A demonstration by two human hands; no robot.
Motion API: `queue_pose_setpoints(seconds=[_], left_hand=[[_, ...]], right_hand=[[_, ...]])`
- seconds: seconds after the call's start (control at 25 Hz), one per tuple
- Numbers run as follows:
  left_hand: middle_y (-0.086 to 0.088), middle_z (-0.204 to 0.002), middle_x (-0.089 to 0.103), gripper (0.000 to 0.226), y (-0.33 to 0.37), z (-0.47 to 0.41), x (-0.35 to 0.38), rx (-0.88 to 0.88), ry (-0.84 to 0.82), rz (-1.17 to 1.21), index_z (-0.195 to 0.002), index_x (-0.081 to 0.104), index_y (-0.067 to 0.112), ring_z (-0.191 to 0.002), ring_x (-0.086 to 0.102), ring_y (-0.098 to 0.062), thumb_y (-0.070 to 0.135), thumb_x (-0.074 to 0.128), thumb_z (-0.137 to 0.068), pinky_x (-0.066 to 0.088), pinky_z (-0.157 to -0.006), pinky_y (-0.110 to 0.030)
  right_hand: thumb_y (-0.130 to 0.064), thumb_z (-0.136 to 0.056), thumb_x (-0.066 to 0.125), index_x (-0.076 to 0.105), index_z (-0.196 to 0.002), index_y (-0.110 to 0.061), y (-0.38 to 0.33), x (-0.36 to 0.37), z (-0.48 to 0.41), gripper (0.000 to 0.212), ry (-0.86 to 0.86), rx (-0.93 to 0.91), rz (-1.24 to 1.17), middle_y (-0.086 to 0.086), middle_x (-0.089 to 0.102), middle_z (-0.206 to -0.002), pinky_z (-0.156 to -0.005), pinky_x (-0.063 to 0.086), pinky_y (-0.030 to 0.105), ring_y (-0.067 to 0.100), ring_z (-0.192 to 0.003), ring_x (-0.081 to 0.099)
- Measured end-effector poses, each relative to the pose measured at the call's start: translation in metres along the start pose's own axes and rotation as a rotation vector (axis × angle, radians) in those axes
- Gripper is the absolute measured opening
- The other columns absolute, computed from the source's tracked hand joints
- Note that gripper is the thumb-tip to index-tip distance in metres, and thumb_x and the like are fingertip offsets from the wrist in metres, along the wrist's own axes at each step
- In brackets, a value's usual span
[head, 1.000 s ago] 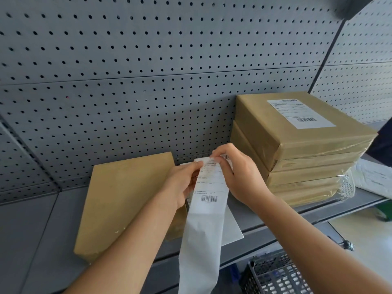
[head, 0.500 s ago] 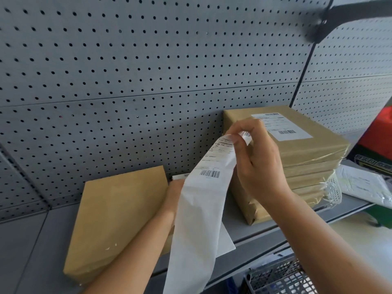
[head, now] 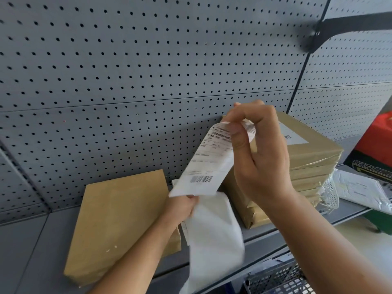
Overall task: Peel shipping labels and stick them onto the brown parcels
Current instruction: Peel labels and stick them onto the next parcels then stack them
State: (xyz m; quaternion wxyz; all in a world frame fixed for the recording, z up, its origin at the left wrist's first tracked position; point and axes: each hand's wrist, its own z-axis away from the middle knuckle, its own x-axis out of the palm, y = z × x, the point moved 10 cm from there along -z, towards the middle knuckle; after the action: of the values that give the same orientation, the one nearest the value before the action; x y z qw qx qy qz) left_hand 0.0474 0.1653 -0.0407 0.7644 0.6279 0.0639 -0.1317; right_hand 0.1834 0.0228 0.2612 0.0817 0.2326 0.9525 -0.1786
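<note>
My right hand [head: 259, 158] pinches the top edge of a white shipping label [head: 209, 164] with a barcode and holds it up, peeled almost fully off its backing. Lower down, my left hand [head: 182, 206] grips the white backing strip [head: 214, 240], which hangs past the shelf edge. A bare brown parcel [head: 118, 221] lies flat on the grey shelf [head: 25, 251] to the left of my hands. Behind my right hand stands a stack of brown parcels [head: 314, 166]; the top one carries a label [head: 292, 136].
A grey pegboard wall [head: 127, 71] backs the shelf. White plastic mailers [head: 360, 189] lie at the right end. A red and black box [head: 375, 149] sits beyond them. A black wire basket [head: 275, 281] is below the shelf edge.
My right hand has lifted the label up and to the right, peeling it away from the backing. My left hand stayed low on the backing strip. The view shifted right.
</note>
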Motion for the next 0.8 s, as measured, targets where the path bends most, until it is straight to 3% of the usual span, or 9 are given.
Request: queue_pose_setpoints(seconds=[0.12, 0.2, 0.28, 0.4, 0.56, 0.68, 0.8], left_hand=[[-0.007, -0.071, 0.067, 0.015, 0.011, 0.011, 0.002, -0.019, -0.059, -0.197, -0.089, 0.070, 0.007, -0.062, 0.064, -0.017, 0.019, 0.066, -0.097, 0.055, -0.057, -0.025], [-0.007, -0.072, 0.068, 0.012, 0.024, 0.022, -0.007, 0.010, -0.066, -0.159, -0.087, 0.070, 0.015, -0.061, 0.062, -0.018, 0.023, 0.066, -0.094, 0.054, -0.059, -0.028], [-0.013, -0.076, 0.072, 0.021, 0.037, 0.031, -0.026, 0.064, -0.030, -0.124, -0.085, 0.071, 0.010, -0.063, 0.066, -0.029, 0.028, 0.063, -0.090, 0.053, -0.063, -0.035], [-0.019, -0.095, 0.076, 0.038, 0.058, 0.046, -0.062, 0.133, 0.066, 0.035, -0.097, 0.074, 0.003, -0.082, 0.072, -0.032, 0.039, 0.059, -0.100, 0.054, -0.059, -0.016], [-0.012, -0.097, 0.079, 0.054, 0.080, 0.074, -0.081, 0.217, -0.045, 0.349, -0.099, 0.078, 0.010, -0.084, 0.072, -0.019, 0.054, 0.049, -0.094, 0.057, -0.072, -0.026], [-0.005, -0.096, 0.080, 0.041, 0.091, 0.091, -0.091, 0.307, -0.080, 0.284, -0.103, 0.077, 0.011, -0.084, 0.075, -0.014, 0.045, 0.058, -0.090, 0.057, -0.070, -0.021], [-0.006, -0.092, 0.080, 0.014, 0.078, 0.089, -0.118, 0.310, 0.084, 0.210, -0.098, 0.076, 0.010, -0.084, 0.077, -0.017, 0.021, 0.070, -0.094, 0.059, -0.071, -0.023]], right_hand=[[0.001, -0.098, 0.047, 0.053, -0.106, -0.010, 0.007, 0.002, 0.000, 0.014, 0.011, 0.026, -0.024, -0.001, 0.055, -0.098, -0.083, 0.043, 0.023, 0.022, -0.091, 0.056], [0.001, -0.099, 0.049, 0.052, -0.106, -0.016, 0.020, 0.007, 0.003, 0.019, -0.016, 0.098, -0.034, -0.006, 0.055, -0.095, -0.083, 0.043, 0.020, 0.013, -0.092, 0.056], [0.000, -0.099, 0.050, 0.050, -0.105, -0.020, 0.035, 0.019, 0.008, 0.020, -0.079, 0.179, -0.035, -0.013, 0.056, -0.095, -0.083, 0.042, 0.015, 0.003, -0.091, 0.056], [-0.005, -0.100, 0.051, 0.051, -0.103, -0.022, 0.056, 0.042, 0.019, 0.017, -0.178, 0.262, -0.044, -0.020, 0.058, -0.097, -0.082, 0.042, 0.011, -0.004, -0.091, 0.056], [-0.013, -0.101, 0.053, 0.053, -0.102, -0.026, 0.072, 0.087, 0.037, 0.013, -0.352, 0.323, -0.027, -0.018, 0.060, -0.095, -0.082, 0.050, 0.028, 0.007, -0.095, 0.060], [-0.018, -0.102, 0.052, 0.054, -0.102, -0.026, 0.076, 0.125, 0.049, 0.008, -0.470, 0.336, -0.016, -0.010, 0.063, -0.097, -0.079, 0.054, 0.042, 0.015, -0.095, 0.061], [-0.021, -0.101, 0.054, 0.057, -0.111, -0.027, 0.073, 0.159, 0.056, 0.012, -0.548, 0.331, 0.009, -0.009, 0.065, -0.106, -0.082, 0.055, 0.043, 0.013, -0.099, 0.061]])
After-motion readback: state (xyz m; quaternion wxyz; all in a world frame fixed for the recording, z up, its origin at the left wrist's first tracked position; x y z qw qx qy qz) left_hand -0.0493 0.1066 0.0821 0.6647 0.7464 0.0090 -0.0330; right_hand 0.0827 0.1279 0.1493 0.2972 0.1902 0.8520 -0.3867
